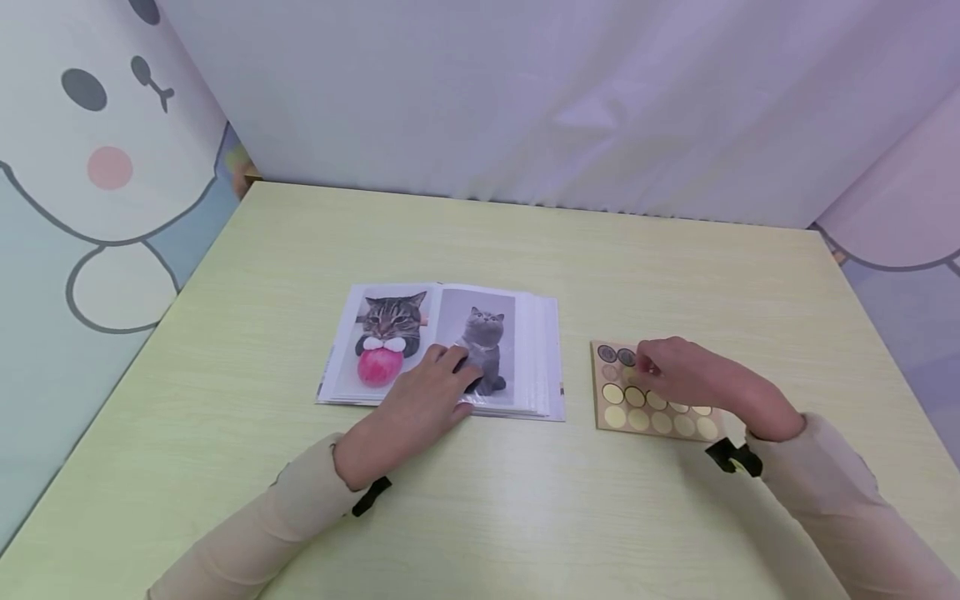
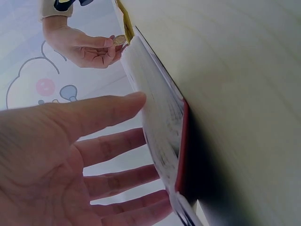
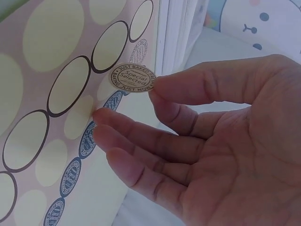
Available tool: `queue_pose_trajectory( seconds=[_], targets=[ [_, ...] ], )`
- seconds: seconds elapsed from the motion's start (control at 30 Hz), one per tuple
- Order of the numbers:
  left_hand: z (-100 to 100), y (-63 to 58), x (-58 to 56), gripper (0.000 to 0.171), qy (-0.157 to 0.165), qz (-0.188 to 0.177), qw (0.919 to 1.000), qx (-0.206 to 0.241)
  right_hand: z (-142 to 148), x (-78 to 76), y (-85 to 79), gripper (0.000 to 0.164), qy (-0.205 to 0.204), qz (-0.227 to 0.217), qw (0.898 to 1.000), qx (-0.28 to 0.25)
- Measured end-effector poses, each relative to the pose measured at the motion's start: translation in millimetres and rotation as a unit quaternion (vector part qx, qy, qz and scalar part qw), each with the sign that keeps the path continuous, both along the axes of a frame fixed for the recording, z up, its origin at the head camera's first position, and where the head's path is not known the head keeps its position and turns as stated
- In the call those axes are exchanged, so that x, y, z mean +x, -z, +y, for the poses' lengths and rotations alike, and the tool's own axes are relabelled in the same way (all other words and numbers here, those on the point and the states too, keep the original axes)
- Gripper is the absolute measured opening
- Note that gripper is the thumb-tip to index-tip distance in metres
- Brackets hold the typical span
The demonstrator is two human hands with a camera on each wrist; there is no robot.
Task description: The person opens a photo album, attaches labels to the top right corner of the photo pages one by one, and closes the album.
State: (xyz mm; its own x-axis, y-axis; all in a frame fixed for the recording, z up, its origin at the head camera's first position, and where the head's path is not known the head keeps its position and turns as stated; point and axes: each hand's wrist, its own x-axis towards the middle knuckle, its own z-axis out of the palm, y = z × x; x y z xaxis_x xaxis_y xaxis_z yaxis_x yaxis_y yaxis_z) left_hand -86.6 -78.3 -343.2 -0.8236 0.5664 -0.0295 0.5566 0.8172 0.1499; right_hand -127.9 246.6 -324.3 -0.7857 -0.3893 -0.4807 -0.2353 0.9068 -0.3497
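Observation:
A photo album (image 1: 552, 358) lies spread on the table, with a tabby cat picture (image 1: 390, 321) on its left page and a grey cat picture (image 1: 491, 337) on its right. My left hand (image 1: 416, 408) rests on the right page, fingers extended; its wrist view shows the thumb against the album's page edges (image 2: 157, 108). My right hand (image 1: 690, 375) pinches a round tan sticker (image 3: 131, 77) printed "Special Selected" between thumb and index finger. Below that hand lies a sticker sheet (image 1: 626, 431) with rows of dark and pale round spots; the hand covers part of it.
The pale wooden table (image 1: 480, 508) ends at a white curtain (image 1: 487, 100) along the back. Cartoon-printed panels (image 1: 112, 208) stand at the left and right sides. The sticker sheet sits just right of the album.

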Motion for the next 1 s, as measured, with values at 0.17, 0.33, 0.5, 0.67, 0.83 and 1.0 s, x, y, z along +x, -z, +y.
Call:
queue_pose_trajectory(
  seconds=[0.17,0.33,0.5,0.67,0.83,1.0],
  targets=[
    [-0.1,-0.3,0.3,0.034,0.001,-0.001,1.0,0.003,3.3,0.0,0.4,0.009,-0.015,0.013,1.0,-0.015],
    [-0.4,-0.5,0.5,0.034,0.002,-0.001,1.0,0.005,4.5,1.1,-0.4,0.01,-0.022,0.031,0.999,-0.021],
    [-0.6,-0.7,0.5,0.035,0.004,0.0,1.0,0.009,6.1,-0.6,-0.1,0.008,-0.027,0.037,0.999,-0.022],
    [-0.6,-1.0,0.7,0.034,0.005,0.003,0.9999,0.013,7.6,-3.9,-2.2,0.01,-0.028,0.032,0.999,-0.021],
    [-0.4,-1.2,0.9,0.033,0.008,0.005,0.9998,0.015,7.7,-8.1,-6.9,0.013,-0.009,0.043,0.999,-0.023],
    [-0.2,-1.3,1.3,0.035,0.002,0.0,0.9999,0.01,-0.2,-13.0,-18.0,0.013,0.015,0.089,0.995,-0.043]
  ],
)
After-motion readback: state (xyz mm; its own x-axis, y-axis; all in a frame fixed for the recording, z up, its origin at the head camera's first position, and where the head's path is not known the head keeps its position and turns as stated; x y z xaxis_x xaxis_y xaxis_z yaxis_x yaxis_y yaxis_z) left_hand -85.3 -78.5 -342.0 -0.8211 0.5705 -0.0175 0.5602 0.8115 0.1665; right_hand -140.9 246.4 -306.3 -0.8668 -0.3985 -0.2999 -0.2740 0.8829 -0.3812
